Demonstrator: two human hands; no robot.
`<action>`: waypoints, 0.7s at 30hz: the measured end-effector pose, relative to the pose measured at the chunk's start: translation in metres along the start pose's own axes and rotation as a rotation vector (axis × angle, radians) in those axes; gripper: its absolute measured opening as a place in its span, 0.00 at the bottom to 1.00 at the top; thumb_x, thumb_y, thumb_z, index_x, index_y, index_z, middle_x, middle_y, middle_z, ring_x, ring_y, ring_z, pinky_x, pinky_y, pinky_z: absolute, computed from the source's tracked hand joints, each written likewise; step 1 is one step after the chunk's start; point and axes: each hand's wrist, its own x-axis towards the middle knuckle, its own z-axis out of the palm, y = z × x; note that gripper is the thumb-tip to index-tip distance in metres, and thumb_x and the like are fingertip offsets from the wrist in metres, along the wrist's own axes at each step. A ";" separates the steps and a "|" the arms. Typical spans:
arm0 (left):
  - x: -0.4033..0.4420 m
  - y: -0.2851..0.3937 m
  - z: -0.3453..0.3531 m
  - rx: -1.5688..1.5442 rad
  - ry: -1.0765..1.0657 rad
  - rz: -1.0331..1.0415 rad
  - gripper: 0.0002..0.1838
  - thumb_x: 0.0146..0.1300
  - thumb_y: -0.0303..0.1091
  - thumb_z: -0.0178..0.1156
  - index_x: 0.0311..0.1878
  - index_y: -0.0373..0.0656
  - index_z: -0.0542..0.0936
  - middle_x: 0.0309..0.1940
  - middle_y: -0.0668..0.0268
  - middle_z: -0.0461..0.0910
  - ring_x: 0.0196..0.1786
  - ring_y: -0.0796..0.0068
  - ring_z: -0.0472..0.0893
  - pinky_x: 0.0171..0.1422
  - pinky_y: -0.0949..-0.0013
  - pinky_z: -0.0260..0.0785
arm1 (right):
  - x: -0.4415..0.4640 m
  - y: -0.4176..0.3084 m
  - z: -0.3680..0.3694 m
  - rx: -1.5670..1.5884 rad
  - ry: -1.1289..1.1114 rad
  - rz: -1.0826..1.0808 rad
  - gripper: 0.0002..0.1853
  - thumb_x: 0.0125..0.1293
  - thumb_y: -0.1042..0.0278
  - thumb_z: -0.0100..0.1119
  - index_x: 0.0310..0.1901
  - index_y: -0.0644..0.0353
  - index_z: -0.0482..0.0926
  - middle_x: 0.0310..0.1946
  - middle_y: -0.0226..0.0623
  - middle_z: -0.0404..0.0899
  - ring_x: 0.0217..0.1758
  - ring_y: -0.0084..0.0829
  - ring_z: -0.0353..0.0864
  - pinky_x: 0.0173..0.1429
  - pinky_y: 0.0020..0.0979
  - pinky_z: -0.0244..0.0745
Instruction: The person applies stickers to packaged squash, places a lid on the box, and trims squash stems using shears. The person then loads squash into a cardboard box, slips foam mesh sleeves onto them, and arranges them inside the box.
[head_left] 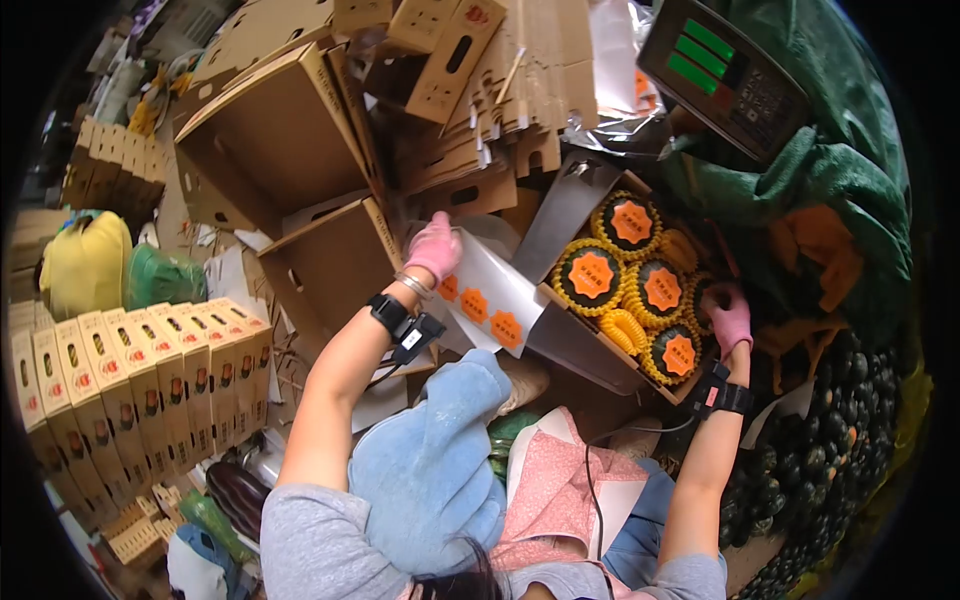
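My left hand [437, 248], in a pink glove, is at the upper end of a sheet of orange stickers [489, 312]; its fingers are bunched, and what they grip is hard to make out. My right hand [729, 314], also pink-gloved, reaches over the right side of an open cardboard box [603, 354]. Its fingers curl at a dark round fruit beside the box's right wall, partly hidden. Inside the box, several dark green fruits [591, 275] sit in yellow foam nets with orange star-shaped stickers on top. One yellow foam net [623, 331] lies between them.
Empty open boxes [270, 140] and flattened cardboard [560, 80] lie ahead. A scale display [722, 78] stands at the upper right. Many dark fruits [820, 460] are piled on the right. Packed boxes [140, 380] stand in a row on the left.
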 end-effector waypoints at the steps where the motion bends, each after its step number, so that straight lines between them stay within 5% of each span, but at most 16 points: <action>1: -0.006 0.009 -0.013 0.012 -0.064 -0.059 0.20 0.61 0.38 0.52 0.51 0.35 0.68 0.44 0.44 0.78 0.48 0.45 0.79 0.56 0.51 0.69 | 0.004 0.015 0.004 -0.093 0.068 -0.101 0.15 0.54 0.71 0.64 0.45 0.61 0.78 0.34 0.33 0.80 0.37 0.26 0.78 0.43 0.26 0.74; 2: -0.013 0.003 -0.016 0.013 -0.041 -0.001 0.25 0.59 0.43 0.53 0.55 0.35 0.68 0.51 0.42 0.75 0.54 0.45 0.75 0.60 0.54 0.67 | 0.009 0.030 0.007 -0.193 0.146 -0.195 0.17 0.57 0.69 0.63 0.48 0.61 0.76 0.35 0.34 0.79 0.38 0.27 0.78 0.44 0.27 0.74; 4: -0.038 0.017 -0.027 0.173 0.073 0.107 0.26 0.57 0.42 0.59 0.57 0.40 0.69 0.52 0.50 0.73 0.58 0.51 0.71 0.63 0.55 0.65 | -0.012 -0.021 0.004 -0.211 0.014 0.077 0.17 0.60 0.67 0.60 0.50 0.63 0.75 0.42 0.39 0.79 0.46 0.32 0.78 0.52 0.29 0.72; 6: -0.060 0.018 -0.048 0.055 0.426 0.423 0.27 0.53 0.39 0.64 0.56 0.43 0.70 0.50 0.55 0.71 0.55 0.53 0.70 0.62 0.54 0.63 | -0.023 -0.024 0.005 -0.006 0.079 0.115 0.17 0.62 0.67 0.59 0.52 0.62 0.75 0.45 0.41 0.78 0.46 0.35 0.78 0.54 0.31 0.71; 7: -0.073 0.020 -0.059 0.055 0.562 0.370 0.28 0.51 0.39 0.66 0.54 0.43 0.69 0.48 0.56 0.70 0.54 0.53 0.70 0.61 0.54 0.63 | -0.023 -0.015 0.012 -0.118 0.321 -0.239 0.18 0.64 0.68 0.57 0.55 0.60 0.74 0.44 0.40 0.78 0.41 0.30 0.77 0.49 0.30 0.74; 8: -0.081 0.017 -0.068 0.058 0.695 0.317 0.28 0.49 0.39 0.68 0.53 0.43 0.69 0.47 0.58 0.69 0.52 0.54 0.69 0.61 0.55 0.62 | -0.033 -0.004 0.008 -0.307 0.516 -0.192 0.17 0.66 0.70 0.56 0.56 0.60 0.73 0.44 0.37 0.76 0.40 0.22 0.75 0.46 0.25 0.74; 10: -0.075 -0.018 -0.053 -0.014 0.812 0.136 0.35 0.48 0.49 0.71 0.53 0.42 0.65 0.45 0.59 0.67 0.51 0.54 0.67 0.62 0.56 0.60 | -0.082 -0.055 0.018 0.064 0.559 -0.054 0.18 0.66 0.72 0.55 0.57 0.61 0.71 0.48 0.38 0.75 0.46 0.22 0.75 0.51 0.24 0.72; 13: -0.073 -0.052 -0.038 -0.151 0.482 -0.245 0.34 0.53 0.54 0.65 0.54 0.42 0.64 0.53 0.50 0.70 0.55 0.46 0.71 0.60 0.53 0.64 | -0.128 -0.080 0.048 0.214 0.633 -0.132 0.16 0.66 0.74 0.55 0.56 0.63 0.71 0.46 0.35 0.76 0.44 0.23 0.75 0.51 0.23 0.72; 15: -0.063 -0.073 -0.036 -0.159 0.070 -0.284 0.27 0.61 0.53 0.55 0.46 0.34 0.72 0.48 0.41 0.76 0.51 0.43 0.76 0.56 0.51 0.68 | -0.151 -0.090 0.070 0.247 0.546 -0.152 0.15 0.66 0.76 0.54 0.54 0.64 0.72 0.45 0.33 0.76 0.45 0.23 0.75 0.52 0.22 0.72; 16: -0.064 -0.068 -0.037 -0.132 0.191 -0.230 0.22 0.64 0.48 0.52 0.38 0.34 0.75 0.39 0.42 0.79 0.47 0.43 0.78 0.54 0.50 0.69 | -0.162 -0.103 0.083 0.303 0.496 -0.141 0.14 0.66 0.77 0.54 0.53 0.63 0.72 0.44 0.32 0.76 0.44 0.22 0.75 0.51 0.23 0.72; 18: -0.070 -0.059 -0.059 -0.198 0.345 -0.199 0.19 0.65 0.44 0.51 0.38 0.34 0.76 0.37 0.43 0.79 0.43 0.41 0.78 0.50 0.50 0.70 | -0.175 -0.096 0.108 0.424 0.324 -0.247 0.12 0.66 0.78 0.54 0.51 0.63 0.73 0.45 0.33 0.76 0.41 0.20 0.75 0.47 0.22 0.73; 21: -0.098 -0.047 -0.118 -0.407 0.529 -0.076 0.18 0.66 0.41 0.51 0.37 0.32 0.77 0.29 0.50 0.80 0.34 0.55 0.81 0.42 0.59 0.72 | -0.200 -0.128 0.126 0.450 -0.101 -0.373 0.11 0.67 0.79 0.52 0.50 0.62 0.73 0.40 0.29 0.77 0.37 0.17 0.74 0.42 0.19 0.71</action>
